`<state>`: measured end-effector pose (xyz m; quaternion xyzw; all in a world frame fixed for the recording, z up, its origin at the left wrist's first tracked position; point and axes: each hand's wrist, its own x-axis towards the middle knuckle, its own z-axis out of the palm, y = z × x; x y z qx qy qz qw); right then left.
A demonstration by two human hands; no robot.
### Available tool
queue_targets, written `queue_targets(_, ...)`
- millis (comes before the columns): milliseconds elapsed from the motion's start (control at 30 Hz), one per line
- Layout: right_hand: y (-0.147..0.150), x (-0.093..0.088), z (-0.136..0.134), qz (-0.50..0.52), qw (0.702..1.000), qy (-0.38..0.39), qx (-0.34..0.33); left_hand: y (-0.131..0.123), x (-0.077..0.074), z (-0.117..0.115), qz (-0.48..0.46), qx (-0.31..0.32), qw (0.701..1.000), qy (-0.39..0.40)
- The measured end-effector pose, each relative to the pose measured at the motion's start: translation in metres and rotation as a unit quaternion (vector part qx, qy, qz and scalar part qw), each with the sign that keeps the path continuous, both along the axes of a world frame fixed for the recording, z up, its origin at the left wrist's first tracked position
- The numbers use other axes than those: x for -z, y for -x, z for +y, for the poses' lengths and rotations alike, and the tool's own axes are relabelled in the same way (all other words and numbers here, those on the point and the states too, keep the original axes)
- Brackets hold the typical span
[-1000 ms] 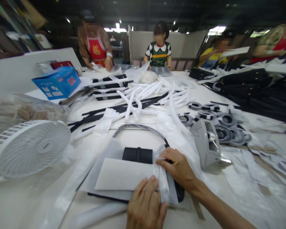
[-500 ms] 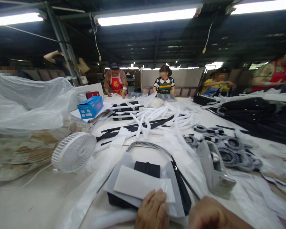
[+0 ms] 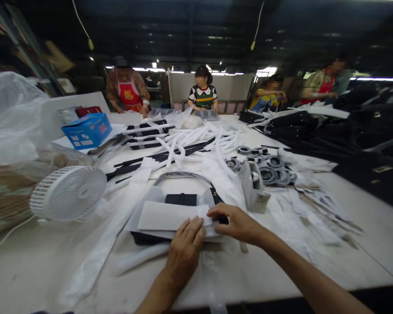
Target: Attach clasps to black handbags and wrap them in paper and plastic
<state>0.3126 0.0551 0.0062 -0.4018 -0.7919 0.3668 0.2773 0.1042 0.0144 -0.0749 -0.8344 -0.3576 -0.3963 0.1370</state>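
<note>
- Your right hand point(image 3: 237, 224) has come up from the bottom edge of the view and forward to the right end of the white sheet point(image 3: 167, 216). Your left hand point(image 3: 183, 244) stays where it was, on the sheet's near right corner.
- Left hand: flat and lightly spread, fingers pressing the sheet down onto the black pouch point(image 3: 180, 199). It grips nothing.
- Right hand: fingers curled, thumb and fingertips closed on the sheet's right edge. It looks like a pinch, though blur hides exactly how much thin film is caught with it.
- The pouch lies flat on the table point(image 3: 36, 261) right in front of you, between the white fan point(image 3: 68, 192) on your left and the grey tape dispenser point(image 3: 253, 187) on your right. The sheet hides most of it, leaving a dark strip above and another below.
- As a judgement, you are at the covering step: the sheet is laid on and is being squared and held against the pouch.
- The next move calls for keeping your left palm down so the sheet cannot slide while your right hand works the edge. Keep it clear of the strap end just beside your fingertips.
- The pouch's long axis runs left to right across your view. Its top edge points away from you, and the grey strap point(image 3: 183, 175) arches over it toward the far side of the table.
</note>
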Motion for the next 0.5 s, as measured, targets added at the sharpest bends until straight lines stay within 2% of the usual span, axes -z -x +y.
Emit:
queue_targets(133,0.001,-0.002,0.008,-0.016,1.000,0.019,0.012,0.000,0.001,-0.001,-0.014,-0.011,1.000,-0.009)
queue_targets(267,0.007,0.001,0.023,-0.072,0.997,-0.036,0.008,-0.001,-0.003,-0.003,-0.032,-0.019,0.999,-0.013)
queue_targets(400,0.013,-0.005,0.031,-0.142,0.984,-0.090,-0.050,-0.001,-0.004,-0.002,-0.036,-0.015,0.999,-0.014)
queue_targets(500,0.016,-0.015,0.028,-0.179,0.973,-0.098,-0.111,-0.001,-0.004,-0.002,-0.034,-0.021,0.999,-0.017)
